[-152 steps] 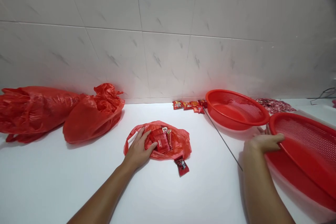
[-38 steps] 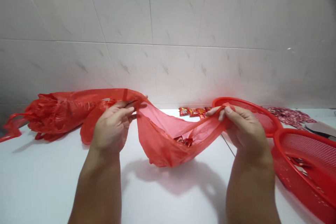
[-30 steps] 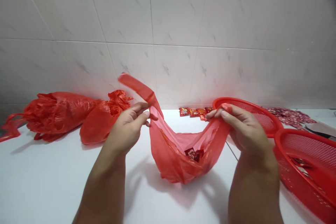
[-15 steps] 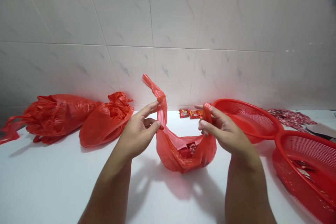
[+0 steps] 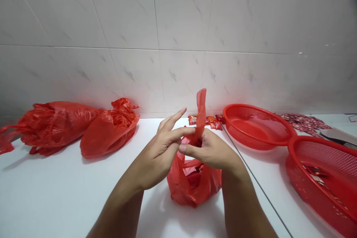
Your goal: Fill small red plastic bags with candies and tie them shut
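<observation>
A thin red plastic bag is in front of me, its mouth gathered upward and several small red packets showing inside. My right hand is closed around the gathered handles, thumb pointing left. Against it, my left hand pinches at the same spot, with its upper fingers stretched out and its fingertips partly hidden. A loose handle end sticks straight up above both hands. Where the handles cross is covered by the fingers.
Two bundled red plastic bags, one larger and one smaller, lie at left. Small snack packets sit by the tiled wall. At right are a round red basket, a nearer one holding packets, and patterned red pieces.
My hands have come together from either side of the bag, bringing its handles together. The loose handle end has swung right and now stands upright. The bag sits lower and its mouth is narrower.
</observation>
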`<state>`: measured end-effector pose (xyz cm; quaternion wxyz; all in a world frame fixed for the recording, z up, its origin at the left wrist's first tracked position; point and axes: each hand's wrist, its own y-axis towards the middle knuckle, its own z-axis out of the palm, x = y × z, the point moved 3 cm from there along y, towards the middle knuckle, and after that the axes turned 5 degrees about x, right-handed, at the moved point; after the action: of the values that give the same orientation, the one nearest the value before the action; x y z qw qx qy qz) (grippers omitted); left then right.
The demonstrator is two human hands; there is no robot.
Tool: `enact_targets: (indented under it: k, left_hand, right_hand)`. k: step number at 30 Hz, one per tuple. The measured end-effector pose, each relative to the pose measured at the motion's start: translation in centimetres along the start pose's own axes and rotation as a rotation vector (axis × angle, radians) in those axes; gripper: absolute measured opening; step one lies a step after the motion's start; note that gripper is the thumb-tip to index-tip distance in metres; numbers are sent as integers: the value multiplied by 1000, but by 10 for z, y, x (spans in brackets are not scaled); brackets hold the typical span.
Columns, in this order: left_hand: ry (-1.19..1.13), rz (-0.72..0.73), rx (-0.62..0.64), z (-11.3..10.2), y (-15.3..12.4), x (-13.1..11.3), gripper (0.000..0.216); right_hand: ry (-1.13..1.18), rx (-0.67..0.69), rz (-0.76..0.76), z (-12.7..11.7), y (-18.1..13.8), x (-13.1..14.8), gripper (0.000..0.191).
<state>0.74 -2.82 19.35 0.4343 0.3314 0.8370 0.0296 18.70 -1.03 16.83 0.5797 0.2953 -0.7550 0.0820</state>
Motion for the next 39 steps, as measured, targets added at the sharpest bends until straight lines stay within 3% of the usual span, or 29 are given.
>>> enact_targets:
  k: [4,8,10,13,20,22,23,24,26,27,30,35,39]
  left_hand:
    - [-93,-6,-8,-2,2,0,36]
    - [-168,-35,-128,-8,7,4,30]
    - [-161,-85,-104,-7,10,6,29]
    - [-84,-135,-51,-4,14,8,17]
    - [32,-110,-134,-4,11,7,23]
    - [-26,-61,-143,-2,9,6,13]
    - [-73,-41,-139,0,9,7,19]
    - [-127,-34,-124,2,10,8,42]
    - [-217,-71,-45,7,12,12,85]
    - [-237,-110,11,10,15,16,91]
    - [-221,-227,114,13,21,26,66]
    - [-239,-359,127,10,24,34,50]
    - [-389,-375,118,11,26,37,44]
  right_hand:
    - [211,94,-7,3,5,-6,38]
    - [342,153,35,1,6,-13,48]
    - [366,153,38,0,6,-16,51]
    - [379,124,59,-2,6,-19,54]
    - [556,-39,33,-5,13,-26,42]
    - [594,-81,-14,-7,15,-28,40]
    - [599,-88,-39,-9,15,-29,38]
    - [593,-81,-64,-10,14,-29,35]
    - [542,-26,-104,-13,11,-28,30]
    - [497,15,-113,-14,9,-27,26]
    - [293,75,-111,-19,3,-24,6]
    - [-252,-184,-171,-28,6,-21,39]
    - [-413,-253,-375,-21,11,-19,49]
